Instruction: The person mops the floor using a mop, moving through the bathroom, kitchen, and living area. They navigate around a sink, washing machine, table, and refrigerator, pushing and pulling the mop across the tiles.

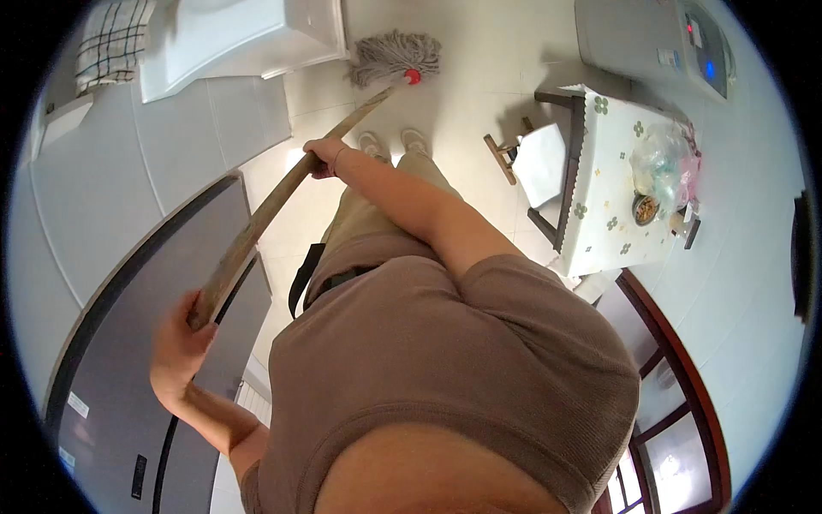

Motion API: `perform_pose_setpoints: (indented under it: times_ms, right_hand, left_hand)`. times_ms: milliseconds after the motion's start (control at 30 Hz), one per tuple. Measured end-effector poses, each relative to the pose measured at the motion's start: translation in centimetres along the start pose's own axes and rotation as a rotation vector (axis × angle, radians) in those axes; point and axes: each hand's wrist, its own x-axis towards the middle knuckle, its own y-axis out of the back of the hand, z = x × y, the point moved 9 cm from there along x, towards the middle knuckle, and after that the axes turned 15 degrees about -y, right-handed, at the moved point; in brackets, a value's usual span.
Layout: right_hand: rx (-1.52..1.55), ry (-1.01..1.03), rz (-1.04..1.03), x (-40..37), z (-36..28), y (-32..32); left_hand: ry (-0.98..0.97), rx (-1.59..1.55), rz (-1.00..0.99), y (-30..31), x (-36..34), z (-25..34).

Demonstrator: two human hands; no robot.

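Note:
A mop with a wooden handle (267, 208) slants across the left half of the head view. Its grey string head (396, 56) lies on the floor beyond my shoes, with a red joint where the handle meets the strings. My left hand (180, 344), slightly blurred, is closed round the upper end of the handle at the lower left. Farther down the handle, my right hand (325, 157) grips it with the arm stretched across my body. The strings lie close to a white fixture's base (312, 38).
To the right stands a table with a flowered cloth (591, 223), holding plastic bags (659, 163) and a bowl of food (646, 208). A small stool (541, 165) is beside it. A grey appliance (634, 38) stands at the upper right, a dark grey cabinet-like unit (128, 343) at left.

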Motion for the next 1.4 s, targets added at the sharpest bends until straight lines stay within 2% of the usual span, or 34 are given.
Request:
perform_pose_setpoints:
  times_ms: [33, 100, 167, 233, 267, 300, 367, 400, 433, 500, 533, 567, 600, 633, 700, 733, 833, 900, 1000, 1100, 1200, 1267, 1300, 1400]
  right_hand:
    - [0.047, 0.019, 0.017, -1.3, -0.1, 1.4]
    - [0.110, 0.034, 0.093, -4.1, -0.5, 4.8]
    - [0.190, 0.051, 0.095, -3.2, -0.1, 8.6]
    - [0.225, 0.049, 0.127, -2.3, 0.3, 12.6]
    - [0.261, 0.051, 0.159, -2.0, 0.6, 14.9]
    - [0.262, 0.092, 0.169, -2.0, 0.6, 16.7]
    - [0.225, 0.152, 0.184, -1.0, 0.9, 21.3]
    - [0.188, 0.170, 0.185, 0.7, 1.2, 23.9]
    - [0.302, 0.133, 0.254, 2.7, 2.2, 26.8]
    - [0.322, 0.137, 0.392, -3.1, 2.4, 28.0]
    - [0.173, 0.109, 0.423, -2.3, 2.4, 29.9]
    - [0.155, 0.131, 0.543, -4.1, 2.5, 30.5]
    - [0.251, 0.145, 0.529, -3.9, 3.2, 30.7]
    - [0.349, 0.159, 0.516, -3.6, 3.9, 30.7]
    - [0.238, 0.132, 0.532, -3.1, 4.4, 29.2]
    - [0.134, 0.104, 0.545, -2.8, 4.7, 28.1]
    - [0.224, 0.052, 0.499, 1.4, 7.3, 24.2]
    - [0.217, 0.073, 0.488, 3.5, 9.0, 20.2]
    - [0.125, 0.114, 0.464, 6.9, 11.9, 13.5]
    - [-0.315, 0.340, 0.414, 23.5, 15.2, 11.4]
    - [0.045, -0.045, 0.409, 11.4, 20.1, -1.2]
    - [-0.068, 0.034, 0.390, 13.8, 22.6, -5.2]
    - [-0.108, -0.009, 0.263, 14.8, 24.3, -7.8]
    - [-0.320, -0.029, 0.287, 15.1, 28.9, -12.9]
  left_hand:
    - [-0.002, 0.004, -0.005, 0.0, 0.9, 0.9]
    - [0.015, 0.072, -0.172, -1.1, 2.5, 2.4]
    - [-0.053, 0.073, -0.114, -2.2, 3.6, 4.2]
    - [-0.102, 0.240, -0.067, -3.3, 4.9, 7.3]
    - [-0.019, 0.233, -0.149, -4.8, 5.6, 7.1]
    - [-0.017, 0.232, -0.153, -6.1, 6.2, 6.8]
    - [-0.155, 0.238, -0.074, -9.4, 7.5, 6.4]
    - [-0.135, 0.213, -0.087, -11.2, 8.0, 6.0]
    - [-0.114, 0.187, -0.100, -12.9, 8.6, 5.9]
    - [-0.046, 0.164, -0.227, -16.6, 9.5, 6.0]
    - [-0.100, 0.169, -0.226, -18.0, 9.9, 6.5]
    - [-0.155, 0.174, -0.225, -19.4, 10.1, 6.6]
    - [-0.234, 0.203, -0.217, -20.1, 9.9, 7.0]
    - [-0.231, 0.199, -0.213, -20.3, 9.6, 6.4]
    - [-0.141, 0.191, -0.290, -21.0, 8.4, 4.3]
    - [-0.138, 0.187, -0.255, -20.9, 7.7, 3.0]
    - [-0.052, 0.195, -0.228, -19.8, 4.7, -1.6]
    - [-0.046, 0.199, -0.173, -19.0, 2.0, -5.1]
    - [-0.035, 0.158, 0.021, -17.9, -2.6, -11.7]
    - [0.070, 0.154, 0.067, -17.8, -8.0, -17.4]
    - [0.178, 0.121, 0.137, -18.3, -14.4, -22.2]
    - [0.205, 0.093, 0.168, -18.5, -18.4, -23.9]
    - [0.229, 0.066, 0.193, -18.6, -20.4, -24.7]
    - [0.298, 0.054, 0.223, -19.3, -26.3, -25.8]
